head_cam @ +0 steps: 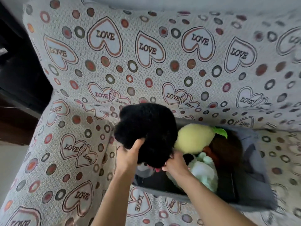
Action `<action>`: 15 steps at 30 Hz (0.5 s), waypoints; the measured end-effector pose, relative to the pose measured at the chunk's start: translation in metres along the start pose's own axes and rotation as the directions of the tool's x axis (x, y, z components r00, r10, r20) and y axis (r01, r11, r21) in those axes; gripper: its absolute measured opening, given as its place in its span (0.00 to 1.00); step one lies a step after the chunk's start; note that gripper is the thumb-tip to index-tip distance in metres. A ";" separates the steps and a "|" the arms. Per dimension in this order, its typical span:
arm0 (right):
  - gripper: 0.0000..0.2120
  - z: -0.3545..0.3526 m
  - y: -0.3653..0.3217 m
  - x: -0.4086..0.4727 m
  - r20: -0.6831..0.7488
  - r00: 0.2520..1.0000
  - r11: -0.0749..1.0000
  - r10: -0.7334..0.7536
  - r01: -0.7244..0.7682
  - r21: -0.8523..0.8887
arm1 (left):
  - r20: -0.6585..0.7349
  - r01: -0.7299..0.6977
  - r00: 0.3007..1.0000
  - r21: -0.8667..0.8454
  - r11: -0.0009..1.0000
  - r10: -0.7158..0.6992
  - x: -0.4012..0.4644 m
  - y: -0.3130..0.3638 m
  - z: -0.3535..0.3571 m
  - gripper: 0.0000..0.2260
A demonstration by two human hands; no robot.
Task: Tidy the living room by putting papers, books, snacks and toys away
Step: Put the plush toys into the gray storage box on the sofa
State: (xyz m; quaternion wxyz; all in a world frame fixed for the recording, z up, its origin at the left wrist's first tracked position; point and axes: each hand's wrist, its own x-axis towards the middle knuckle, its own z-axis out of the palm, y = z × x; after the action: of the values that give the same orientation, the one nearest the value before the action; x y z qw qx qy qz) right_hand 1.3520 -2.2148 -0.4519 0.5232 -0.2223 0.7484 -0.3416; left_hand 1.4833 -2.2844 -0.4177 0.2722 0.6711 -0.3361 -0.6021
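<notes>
A large black plush toy with shaggy, curly pile (145, 132) is held up by both hands above the left end of a grey fabric storage box (254, 199). The left hand (128, 156) is clenched into the fur from below on the left, and the right hand (175, 162) is gripped onto the toy's near underside, the fingers sunk in the pile. A pale grey patch and a small pink detail are seen at the toy's near lower edge.

The soft-walled, rectangular box is set on the sofa seat, and other soft toys are packed inside: a rounded yellow-green plush fruit with a green felt leaf (193, 137) at the far side, a fluffy mint-green and white plush (206, 172) nearer, and a brown furry plush (226, 147) to the right.

The sofa is covered by a quilted, textured grey sofa cover (130, 70), printed with outlined hearts and coloured rings. The word "LOVE" is printed inside the hearts. Dark wooden furniture (17, 88) is seen at the far left, beside the sofa arm.
</notes>
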 end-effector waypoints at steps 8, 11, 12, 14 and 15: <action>0.20 -0.093 0.073 -0.019 -0.159 0.986 0.987 0.045 -0.069 -0.147 | 0.005 -0.078 0.996 0.538 0.839 0.089 -0.034 -0.046 0.040 0.24; 0.10 -0.108 0.094 -0.026 -0.088 0.996 0.977 -0.017 -0.002 -0.212 | 0.081 -0.115 0.993 0.636 0.763 0.082 -0.054 -0.060 0.053 0.24; 0.09 -0.111 0.096 -0.031 -0.065 0.997 0.976 -0.029 0.014 -0.219 | 0.107 -0.124 0.992 0.654 0.746 0.071 -0.061 -0.065 0.057 0.24; 0.08 -0.115 0.093 -0.043 0.019 0.998 0.969 -0.053 0.056 -0.239 | 0.140 -0.140 0.988 0.676 0.723 0.061 -0.073 -0.077 0.064 0.24; 0.09 -0.116 0.091 -0.048 0.083 0.995 0.964 -0.051 0.071 -0.257 | 0.158 -0.149 0.986 0.688 0.710 0.054 -0.078 -0.082 0.068 0.24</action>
State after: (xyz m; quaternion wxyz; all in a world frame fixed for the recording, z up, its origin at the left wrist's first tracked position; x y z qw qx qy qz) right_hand 1.2628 -2.0886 -0.4639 0.5067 -0.3245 0.7591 -0.2482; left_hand 1.4227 -2.1700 -0.4405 0.0100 0.6650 -0.5910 -0.4565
